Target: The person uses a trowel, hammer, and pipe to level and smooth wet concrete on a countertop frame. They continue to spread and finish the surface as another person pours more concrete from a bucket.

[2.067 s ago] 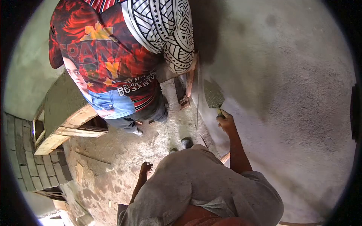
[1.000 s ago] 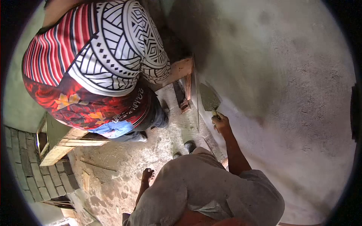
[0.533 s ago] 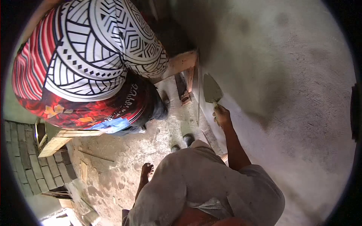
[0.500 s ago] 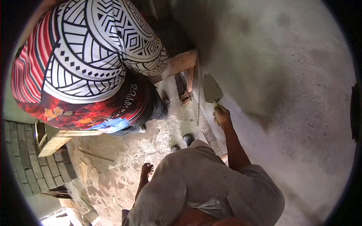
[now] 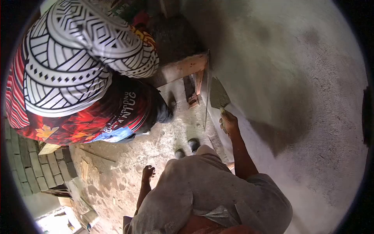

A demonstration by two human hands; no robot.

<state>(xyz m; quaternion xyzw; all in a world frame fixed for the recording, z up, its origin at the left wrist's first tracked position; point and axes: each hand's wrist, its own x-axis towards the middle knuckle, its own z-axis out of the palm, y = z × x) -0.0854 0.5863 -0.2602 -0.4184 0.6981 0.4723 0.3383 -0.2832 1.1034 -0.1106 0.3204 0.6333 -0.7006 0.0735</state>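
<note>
My right hand (image 5: 230, 124) is wrapped round the handle of a pointed trowel (image 5: 219, 94). Its grey blade points up along the plastered wall (image 5: 307, 62), beside the wall's left edge, and overlaps the wall in this view. Low at my side, my left hand (image 5: 148, 172) hangs over the floor with loosely curled fingers a little apart, holding nothing.
A person (image 5: 70, 78) in a patterned shirt stands close at the left, beside a plank-sided platform (image 5: 181, 69). Stacked grey blocks (image 5: 37, 165) lie at the far left. My boots (image 5: 193, 145) stand on the stained floor (image 5: 124, 160).
The other person has shifted left in view and leans further toward the platform. My trowel and right hand have barely moved; my left hand sits slightly left and higher.
</note>
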